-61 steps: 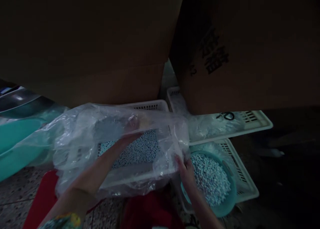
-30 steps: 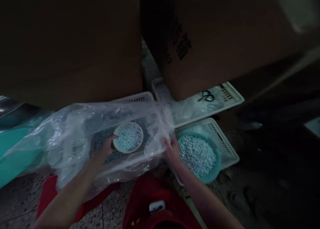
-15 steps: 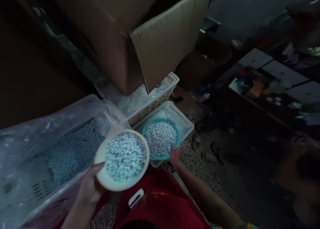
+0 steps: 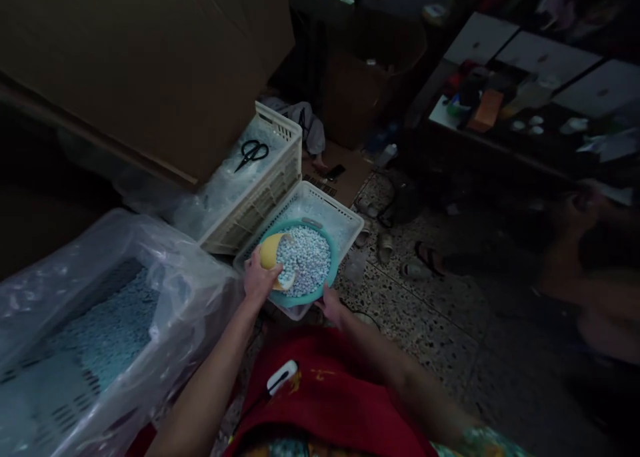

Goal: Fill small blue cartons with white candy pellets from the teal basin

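Observation:
My left hand [image 4: 257, 280] is closed on a yellow bowl [image 4: 270, 249], which is tipped on its side inside a teal basin [image 4: 296, 302]. Small pale blue-white pellets [image 4: 311, 256] fill the basin, and more of them lie in the mouth of the tilted bowl. At the basin's near right rim, my right hand [image 4: 331, 304] is closed on the edge, its thumb over the top and the other fingers mostly hidden. The basin rests in a white plastic crate [image 4: 345, 216].
To the left, a plastic-lined crate [image 4: 175, 290] holds more pellets [image 4: 115, 324]. Black scissors [image 4: 253, 152] lie on plastic atop a white crate [image 4: 263, 200], beside a large cardboard box [image 4: 165, 64]. Sandals [image 4: 385, 247] are on the speckled floor. Another person's arm [image 4: 575, 270] shows at right.
My left hand has carried the full bowl right and down to the basin and tipped it there. My right hand has moved onto the basin's rim. The view has shifted, uncovering the scissors.

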Demonstrator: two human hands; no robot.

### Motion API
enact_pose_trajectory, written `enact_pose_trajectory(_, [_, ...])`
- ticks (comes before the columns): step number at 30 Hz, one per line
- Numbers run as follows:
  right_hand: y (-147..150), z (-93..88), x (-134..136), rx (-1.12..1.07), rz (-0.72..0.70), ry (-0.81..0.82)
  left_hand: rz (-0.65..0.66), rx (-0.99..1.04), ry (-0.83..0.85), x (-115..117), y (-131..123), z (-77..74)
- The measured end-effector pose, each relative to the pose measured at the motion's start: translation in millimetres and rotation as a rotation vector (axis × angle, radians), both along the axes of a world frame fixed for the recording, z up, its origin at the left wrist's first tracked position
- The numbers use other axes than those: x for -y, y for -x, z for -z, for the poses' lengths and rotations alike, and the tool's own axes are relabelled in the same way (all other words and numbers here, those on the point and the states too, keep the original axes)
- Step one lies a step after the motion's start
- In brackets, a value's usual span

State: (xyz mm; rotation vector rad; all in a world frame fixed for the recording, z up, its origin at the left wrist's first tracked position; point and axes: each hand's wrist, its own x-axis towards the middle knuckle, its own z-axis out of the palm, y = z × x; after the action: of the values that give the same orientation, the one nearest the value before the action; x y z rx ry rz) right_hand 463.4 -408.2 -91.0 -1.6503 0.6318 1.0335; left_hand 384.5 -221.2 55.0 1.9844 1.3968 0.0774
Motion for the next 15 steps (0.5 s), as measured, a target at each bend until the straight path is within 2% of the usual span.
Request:
enact_pose_trajectory(4, [-2.4, 2.6, -0.1, -0.058, 0.057, 0.007, 0.09, -0.056, -0.09, 17.1, -20.8, -10.9])
enact_pose_trajectory(7, [-4.7, 2.2, -1.3, -0.055, 0.076, 0.003, 0.125, -0.076, -0.157, 26.2, -29.1, -13.8])
enact_pose_trajectory(15, [-8.0, 6.6, -1.0, -0.079, 0.106, -0.002, 0.123, -0.091, -0.326, 26.6, -24.9, -12.0])
